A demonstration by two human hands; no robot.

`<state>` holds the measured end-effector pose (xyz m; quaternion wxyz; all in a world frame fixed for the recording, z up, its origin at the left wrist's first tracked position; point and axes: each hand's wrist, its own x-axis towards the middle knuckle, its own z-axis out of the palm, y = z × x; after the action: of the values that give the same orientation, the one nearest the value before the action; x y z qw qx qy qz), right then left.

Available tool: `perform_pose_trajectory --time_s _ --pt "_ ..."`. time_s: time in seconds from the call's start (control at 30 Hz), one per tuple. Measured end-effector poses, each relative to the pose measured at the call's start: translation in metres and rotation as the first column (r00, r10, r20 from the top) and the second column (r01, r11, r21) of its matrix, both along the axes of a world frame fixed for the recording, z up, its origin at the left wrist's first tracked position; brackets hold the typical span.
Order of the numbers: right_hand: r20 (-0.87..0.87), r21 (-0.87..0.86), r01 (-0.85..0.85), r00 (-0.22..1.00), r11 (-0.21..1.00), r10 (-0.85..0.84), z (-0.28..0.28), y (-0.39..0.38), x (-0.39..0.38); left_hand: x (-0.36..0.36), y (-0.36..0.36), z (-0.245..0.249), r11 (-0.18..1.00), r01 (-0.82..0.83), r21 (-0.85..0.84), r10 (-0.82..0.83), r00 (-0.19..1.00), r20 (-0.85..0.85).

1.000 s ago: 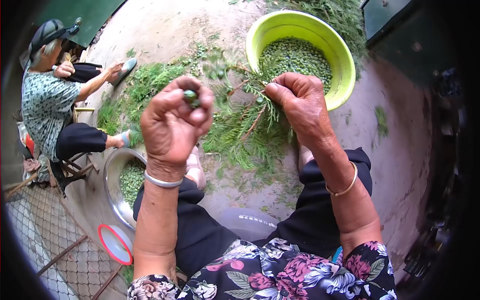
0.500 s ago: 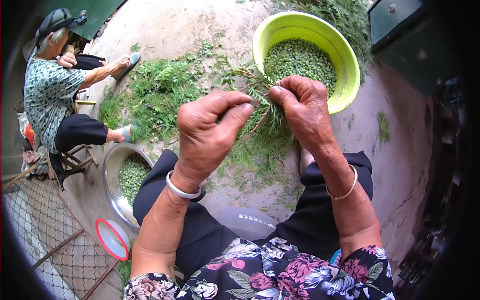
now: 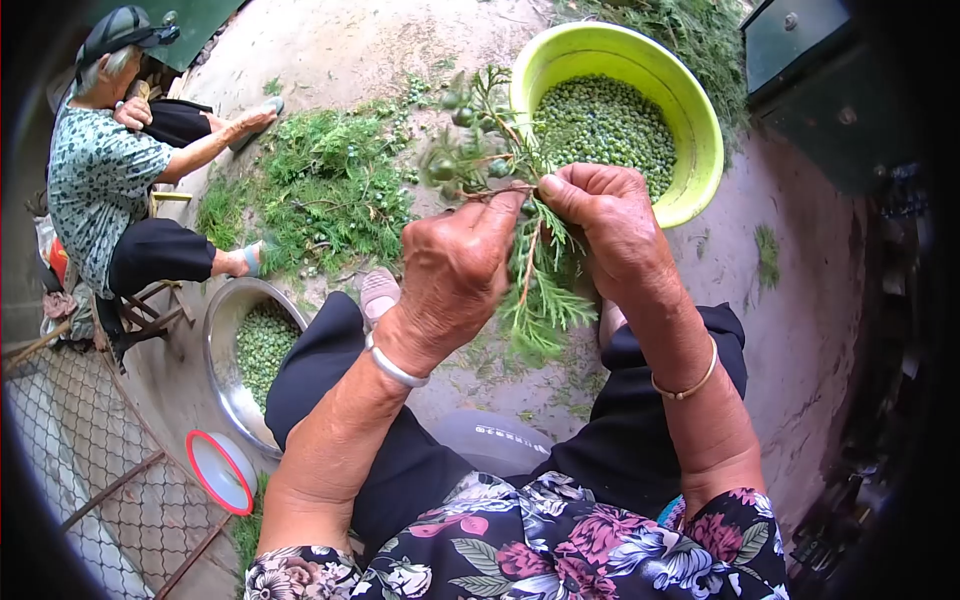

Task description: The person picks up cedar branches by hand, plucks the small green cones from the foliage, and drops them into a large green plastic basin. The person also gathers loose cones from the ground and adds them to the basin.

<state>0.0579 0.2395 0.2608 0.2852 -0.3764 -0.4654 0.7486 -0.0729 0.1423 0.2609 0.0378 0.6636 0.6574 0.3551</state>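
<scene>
At the ground's left edge, another person (image 3: 95, 190) sits beside a steel bowl (image 3: 222, 395) of green berries. A heap of cut greenery (image 3: 320, 190) lies toward the far edge. Above the ground's middle, the left hand (image 3: 455, 275) pinches a berry-laden sprig (image 3: 540, 305). The right hand (image 3: 610, 225) is closed around its stem. A lime basin (image 3: 688, 105) of berries stands at the far right.

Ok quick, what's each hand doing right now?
Left hand: closed, pinching the leafy sprig.
Right hand: closed, holding the same sprig.
</scene>
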Motion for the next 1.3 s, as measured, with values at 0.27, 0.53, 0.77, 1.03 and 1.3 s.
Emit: perform_pose_trajectory --time_s 0.27,0.53,0.77,1.03,1.3 --pt "0.069 0.102 -0.061 0.996 0.993 0.054 0.000 0.001 0.003 -0.007 0.002 0.011 0.977 0.212 0.006 -0.204 0.934 0.293" --pt "0.203 0.077 -0.222 0.958 0.972 0.203 0.007 0.006 0.011 0.004 0.005 0.001 0.967 0.175 0.185 -0.232 0.907 0.352" --pt "0.076 0.125 0.016 0.997 0.992 -0.026 0.009 0.019 0.015 0.004 -0.008 0.026 0.947 0.241 -0.213 0.034 0.585 0.811" --pt "0.015 0.158 0.069 0.997 0.985 -0.073 0.017 0.022 0.015 0.001 -0.016 0.003 0.935 0.330 -0.126 0.213 -0.241 0.947" --pt "0.143 0.299 -0.004 0.989 0.954 -0.041 0.011 0.019 0.013 -0.003 -0.009 0.003 0.972 0.217 -0.096 0.146 -0.227 0.963"
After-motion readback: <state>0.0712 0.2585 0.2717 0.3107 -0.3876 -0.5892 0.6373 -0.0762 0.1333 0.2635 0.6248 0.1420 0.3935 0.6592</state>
